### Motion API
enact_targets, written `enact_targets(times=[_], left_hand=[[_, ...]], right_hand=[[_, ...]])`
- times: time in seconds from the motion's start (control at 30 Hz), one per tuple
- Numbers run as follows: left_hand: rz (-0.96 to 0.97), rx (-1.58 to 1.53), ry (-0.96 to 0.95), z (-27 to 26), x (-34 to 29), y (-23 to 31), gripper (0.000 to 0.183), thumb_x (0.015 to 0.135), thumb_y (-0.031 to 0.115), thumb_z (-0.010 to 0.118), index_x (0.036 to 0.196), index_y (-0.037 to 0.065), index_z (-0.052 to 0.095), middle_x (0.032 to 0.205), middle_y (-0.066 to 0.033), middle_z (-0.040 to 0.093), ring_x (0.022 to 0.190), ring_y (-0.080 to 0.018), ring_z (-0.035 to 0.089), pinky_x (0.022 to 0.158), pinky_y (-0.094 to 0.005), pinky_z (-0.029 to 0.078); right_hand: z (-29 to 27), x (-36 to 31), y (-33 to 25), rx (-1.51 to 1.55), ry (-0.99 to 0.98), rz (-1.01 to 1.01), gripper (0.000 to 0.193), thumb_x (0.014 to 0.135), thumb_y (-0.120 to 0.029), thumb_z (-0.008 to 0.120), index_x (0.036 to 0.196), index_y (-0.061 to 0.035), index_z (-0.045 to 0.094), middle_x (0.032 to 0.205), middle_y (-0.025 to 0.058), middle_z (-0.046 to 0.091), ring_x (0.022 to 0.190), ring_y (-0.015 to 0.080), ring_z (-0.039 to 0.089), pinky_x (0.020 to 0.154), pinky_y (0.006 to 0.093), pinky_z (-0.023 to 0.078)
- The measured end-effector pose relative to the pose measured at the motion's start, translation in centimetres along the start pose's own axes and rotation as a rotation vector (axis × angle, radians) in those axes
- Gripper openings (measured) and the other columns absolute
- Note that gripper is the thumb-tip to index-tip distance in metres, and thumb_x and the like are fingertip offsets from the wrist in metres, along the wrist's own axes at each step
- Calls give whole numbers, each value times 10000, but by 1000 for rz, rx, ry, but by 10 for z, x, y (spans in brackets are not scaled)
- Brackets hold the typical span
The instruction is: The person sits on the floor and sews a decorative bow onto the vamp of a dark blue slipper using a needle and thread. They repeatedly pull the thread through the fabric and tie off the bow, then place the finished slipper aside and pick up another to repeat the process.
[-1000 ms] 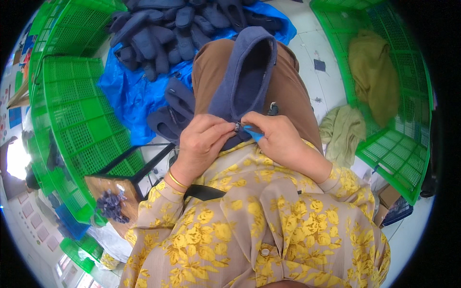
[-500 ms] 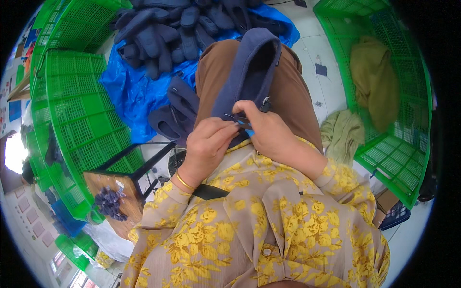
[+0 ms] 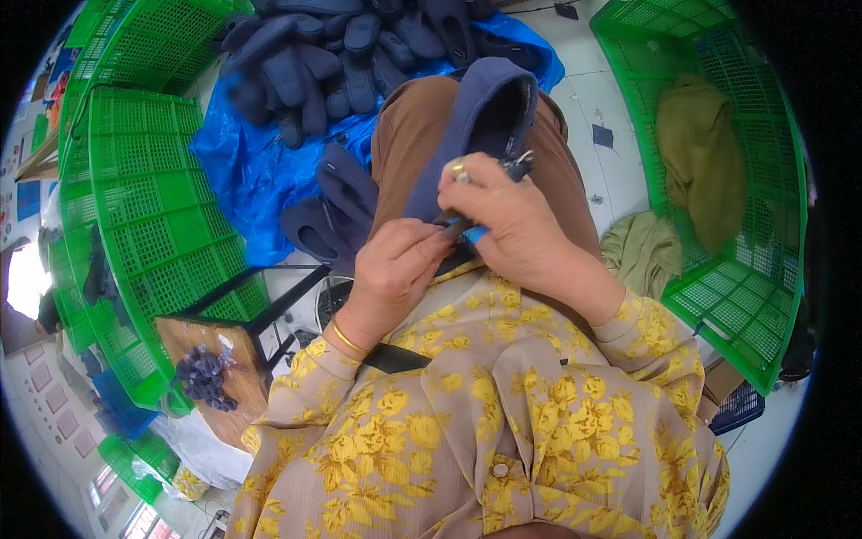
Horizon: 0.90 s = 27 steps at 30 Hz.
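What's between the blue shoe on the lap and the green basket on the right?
From the blue shoe to the green basket, the head view shows a brown trouser leg, then pale tiled floor with a dark scrap.

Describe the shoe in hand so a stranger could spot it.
Find the brown trousers at centre. A navy shoe lies on them, left hand and right hand at its near end. Unlike the other navy shoes, it alone is being handled.
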<state>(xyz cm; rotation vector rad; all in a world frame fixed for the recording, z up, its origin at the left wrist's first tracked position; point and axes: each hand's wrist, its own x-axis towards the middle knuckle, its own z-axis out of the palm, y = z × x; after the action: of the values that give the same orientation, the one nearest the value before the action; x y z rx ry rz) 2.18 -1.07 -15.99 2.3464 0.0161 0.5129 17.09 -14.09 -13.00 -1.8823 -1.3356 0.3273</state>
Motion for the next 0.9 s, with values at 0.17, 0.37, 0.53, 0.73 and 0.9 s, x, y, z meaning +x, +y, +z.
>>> enact_targets(times=[0.17, 0.37, 0.53, 0.73, 0.9], left_hand=[[-24, -54, -31, 0, 5, 0, 222, 717, 11, 761, 926, 55, 702, 886, -67, 661, 810, -241, 625, 711, -330, 504], [-45, -60, -11, 2, 5, -1, 206, 714, 2, 762, 903, 52, 696, 866, -68, 658, 791, -239, 620, 691, -325, 493], [-73, -76, -8, 2, 8, 0, 210, 705, 2, 768, 890, 45, 679, 856, -73, 659, 786, -244, 621, 687, -325, 489], [-112, -101, -25, -2, 11, 0, 216, 695, 16, 778, 872, 44, 657, 854, -74, 669, 792, -244, 635, 698, -328, 491], [-126, -103, -35, -3, 10, -3, 204, 695, 21, 780, 857, 44, 659, 849, -72, 677, 796, -239, 645, 713, -324, 497]], right_hand=[[-40, 12, -18, 1267, 158, 573, 37, 1009, -165, 496, 1031, -142, 476, 659, 6, 548, 463, 41, 381, 441, 196, 347], [-109, 2, -4, 1838, -89, -34, 102, 1012, -195, 484, 1075, -118, 464, 656, -15, 458, 478, 64, 359, 413, 207, 338], [-70, -26, -22, 608, 63, 339, 125, 908, -42, 597, 1026, -81, 612, 821, 17, 605, 669, 93, 553, 573, 258, 453], [-13, -52, -1, 190, -143, 201, 342, 692, 61, 616, 1024, -24, 627, 934, 159, 678, 841, 336, 659, 724, 388, 538], [-10, -53, -2, 153, -193, 232, 365, 678, 63, 608, 1032, -18, 643, 927, 162, 686, 815, 318, 668, 727, 387, 543]])
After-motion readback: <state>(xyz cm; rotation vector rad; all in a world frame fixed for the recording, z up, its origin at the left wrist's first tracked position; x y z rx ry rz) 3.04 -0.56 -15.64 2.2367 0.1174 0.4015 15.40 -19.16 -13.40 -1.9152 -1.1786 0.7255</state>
